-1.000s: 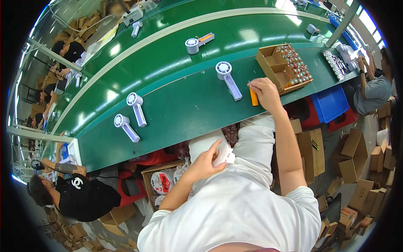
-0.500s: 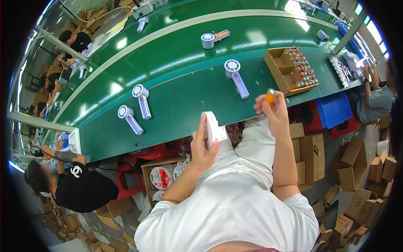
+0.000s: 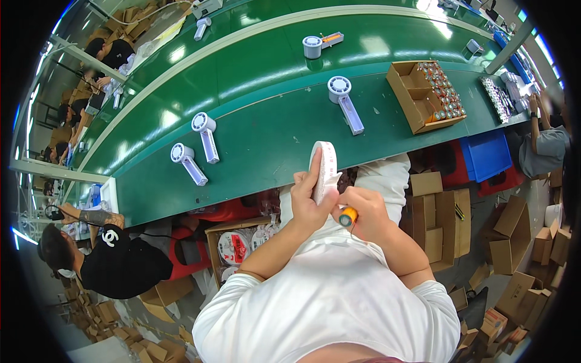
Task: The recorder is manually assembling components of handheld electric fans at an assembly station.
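Observation:
My left hand [image 3: 307, 202] grips a roll of white tape [image 3: 327, 163] held on edge, with faint print on its outer face. A short loose flap sticks out from the roll's lower right side. Close by, my right hand [image 3: 370, 215] is closed around an orange cylindrical battery [image 3: 347, 217], its greenish round end toward me. The right fingertips meet the flap area; whether they pinch the tape is hidden. On the green bench beyond lie lavender handheld fan housings with hollow handles: one fan [image 3: 345, 104] ahead, a second [image 3: 206, 136] and a third [image 3: 188, 163] to the left.
A cardboard box [image 3: 415, 125] of upright batteries stands at the bench's right. Another fan [image 3: 313, 47], with orange in its handle, sits on the conveyor [image 3: 254, 66]. A blue bin [image 3: 486, 158] is lower right. An open carton of tape rolls [image 3: 233, 248] is beside my left arm. Co-workers sit at both sides.
My right hand has come down and left with the battery, from over the bench edge to beside the tape roll. My left hand has lifted the roll slightly up and right.

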`<state>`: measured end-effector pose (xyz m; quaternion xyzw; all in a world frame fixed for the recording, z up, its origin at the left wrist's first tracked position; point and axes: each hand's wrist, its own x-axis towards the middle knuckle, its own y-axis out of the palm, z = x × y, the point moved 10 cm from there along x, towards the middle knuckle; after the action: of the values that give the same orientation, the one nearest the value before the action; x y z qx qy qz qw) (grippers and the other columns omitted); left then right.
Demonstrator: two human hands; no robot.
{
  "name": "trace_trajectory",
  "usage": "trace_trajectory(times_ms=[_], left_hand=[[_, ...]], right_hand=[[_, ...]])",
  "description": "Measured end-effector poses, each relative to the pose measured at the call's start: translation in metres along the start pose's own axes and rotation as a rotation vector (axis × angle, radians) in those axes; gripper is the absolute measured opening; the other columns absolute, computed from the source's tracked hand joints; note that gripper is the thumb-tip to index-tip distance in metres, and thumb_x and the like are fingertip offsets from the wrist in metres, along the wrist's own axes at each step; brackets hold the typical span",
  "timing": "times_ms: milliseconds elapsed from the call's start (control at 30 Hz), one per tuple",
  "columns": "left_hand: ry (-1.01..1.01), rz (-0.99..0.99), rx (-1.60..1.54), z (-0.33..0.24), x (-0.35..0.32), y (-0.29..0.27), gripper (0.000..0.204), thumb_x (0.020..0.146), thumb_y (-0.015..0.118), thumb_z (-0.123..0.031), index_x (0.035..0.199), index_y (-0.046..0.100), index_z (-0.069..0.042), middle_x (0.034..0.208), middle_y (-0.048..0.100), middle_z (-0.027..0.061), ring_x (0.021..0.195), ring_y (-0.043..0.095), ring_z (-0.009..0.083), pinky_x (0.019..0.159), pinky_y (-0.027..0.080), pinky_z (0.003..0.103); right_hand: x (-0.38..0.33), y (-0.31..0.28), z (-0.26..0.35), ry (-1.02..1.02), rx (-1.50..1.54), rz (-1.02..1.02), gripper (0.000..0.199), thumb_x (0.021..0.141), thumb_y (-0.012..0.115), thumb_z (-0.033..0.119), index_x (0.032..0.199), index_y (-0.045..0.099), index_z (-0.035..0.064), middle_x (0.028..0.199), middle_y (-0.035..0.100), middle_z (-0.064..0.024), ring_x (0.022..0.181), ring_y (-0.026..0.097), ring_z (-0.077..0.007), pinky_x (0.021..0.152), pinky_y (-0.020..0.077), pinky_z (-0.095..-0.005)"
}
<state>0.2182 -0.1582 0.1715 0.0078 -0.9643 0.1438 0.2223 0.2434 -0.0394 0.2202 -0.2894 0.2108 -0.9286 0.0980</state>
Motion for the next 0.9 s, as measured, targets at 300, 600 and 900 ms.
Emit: trace_trajectory(times_ms=[300, 600, 900], left_hand=[[-0.239, -0.211, -0.525, 0.041, 0.014, -0.04, 0.065, 0.098, 0.044, -0.038, 0.144, 0.036, 0.008, 0.088, 0.056, 0.0038, 0.064, 0.043, 0.0077, 0.055, 0.033, 0.022], [-0.302, 0.032, -0.517, 0.052, 0.002, -0.02, 0.076, 0.094, 0.048, -0.038, 0.151, 0.022, 0.006, 0.092, 0.058, 0.0038, 0.067, 0.042, 0.0076, 0.055, 0.032, 0.022], [0.076, 0.157, -0.059, 0.003, 0.012, 0.007, 0.087, 0.084, 0.056, -0.022, 0.15, 0.011, 0.011, 0.114, 0.06, 0.023, 0.082, 0.054, 0.0223, 0.076, 0.04, 0.033]], right_hand=[[-0.031, 0.017, -0.003, -0.33, -0.145, 0.13, 0.018, 0.074, 0.075, 0.008, 0.089, 0.065, 0.0046, 0.059, 0.048, -0.0027, 0.049, 0.047, -0.0198, 0.045, 0.0396, -0.0342], [-0.054, -0.046, -0.135, 0.785, -0.05, -0.094, 0.033, 0.088, 0.068, 0.012, 0.116, 0.056, -0.0012, 0.075, 0.056, -0.006, 0.069, 0.058, -0.0143, 0.061, 0.0472, -0.0287], [-0.028, -0.029, -0.075, 0.636, 0.752, -0.234, 0.035, 0.087, 0.063, -0.003, 0.121, 0.057, -0.0088, 0.101, 0.062, -0.0094, 0.084, 0.064, -0.0148, 0.072, 0.0588, -0.0299]])
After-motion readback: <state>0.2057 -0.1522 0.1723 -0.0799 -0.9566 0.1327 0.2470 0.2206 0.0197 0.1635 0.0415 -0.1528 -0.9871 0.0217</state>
